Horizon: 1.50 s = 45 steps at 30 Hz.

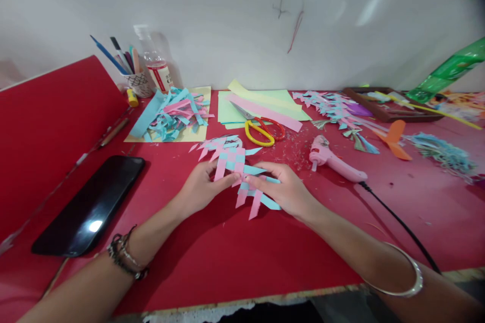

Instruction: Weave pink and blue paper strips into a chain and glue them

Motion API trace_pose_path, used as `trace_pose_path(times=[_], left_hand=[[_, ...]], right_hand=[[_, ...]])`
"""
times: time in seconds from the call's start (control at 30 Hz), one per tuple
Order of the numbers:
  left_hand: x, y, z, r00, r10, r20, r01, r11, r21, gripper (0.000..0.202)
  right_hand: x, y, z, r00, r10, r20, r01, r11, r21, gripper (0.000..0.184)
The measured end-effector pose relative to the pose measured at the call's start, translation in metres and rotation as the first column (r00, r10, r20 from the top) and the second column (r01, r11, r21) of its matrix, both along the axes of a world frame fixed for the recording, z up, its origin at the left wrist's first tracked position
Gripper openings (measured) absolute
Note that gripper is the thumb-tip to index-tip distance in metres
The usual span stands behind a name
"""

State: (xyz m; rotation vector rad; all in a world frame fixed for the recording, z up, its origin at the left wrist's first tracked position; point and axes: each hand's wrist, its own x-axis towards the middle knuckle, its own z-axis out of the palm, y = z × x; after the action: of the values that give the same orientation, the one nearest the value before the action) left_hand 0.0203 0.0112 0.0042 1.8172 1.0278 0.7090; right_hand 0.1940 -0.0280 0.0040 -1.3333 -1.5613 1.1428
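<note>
1. You have the woven paper strip (229, 157), pink and blue, over the red tabletop (235, 257), on the near side of the scissors (252, 119).
2. Your left hand (202, 184): grip clamped on the strip, thumb on top.
3. Your right hand (286, 189): grip clamped on it too.
4. From the scissors: glue gun (337, 162) right and nearer you; cut-paper pile (176, 113) left; phone (91, 202) left, nearer you.
</note>
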Motion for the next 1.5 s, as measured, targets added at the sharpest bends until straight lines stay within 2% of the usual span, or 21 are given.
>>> trace_pose_path(times=[0.6,0.97,1.2,1.5], left_hand=[[0.0005,-0.0001,0.0001,0.999,-0.002,-0.039,0.002,1.0,0.006,0.028],[0.0001,0.0004,0.0045,0.999,0.017,-0.051,-0.016,0.999,0.032,0.028],[-0.0014,0.0008,0.0035,0.988,0.025,-0.155,-0.014,0.997,0.071,0.031],[-0.0002,0.0006,0.0035,0.987,0.011,-0.157,0.0,0.998,0.068,0.031]], right_hand=[[-0.0009,-0.0002,0.002,0.999,0.021,0.04,-0.023,0.999,0.044,0.025],[-0.0006,-0.0005,0.0009,1.0,0.017,-0.009,-0.017,1.0,-0.002,0.026],[-0.0014,-0.0004,0.0009,0.999,0.007,0.05,-0.007,1.0,0.013,0.022],[-0.0011,-0.0006,0.0017,0.997,0.043,0.059,-0.042,0.999,-0.022,0.022]])
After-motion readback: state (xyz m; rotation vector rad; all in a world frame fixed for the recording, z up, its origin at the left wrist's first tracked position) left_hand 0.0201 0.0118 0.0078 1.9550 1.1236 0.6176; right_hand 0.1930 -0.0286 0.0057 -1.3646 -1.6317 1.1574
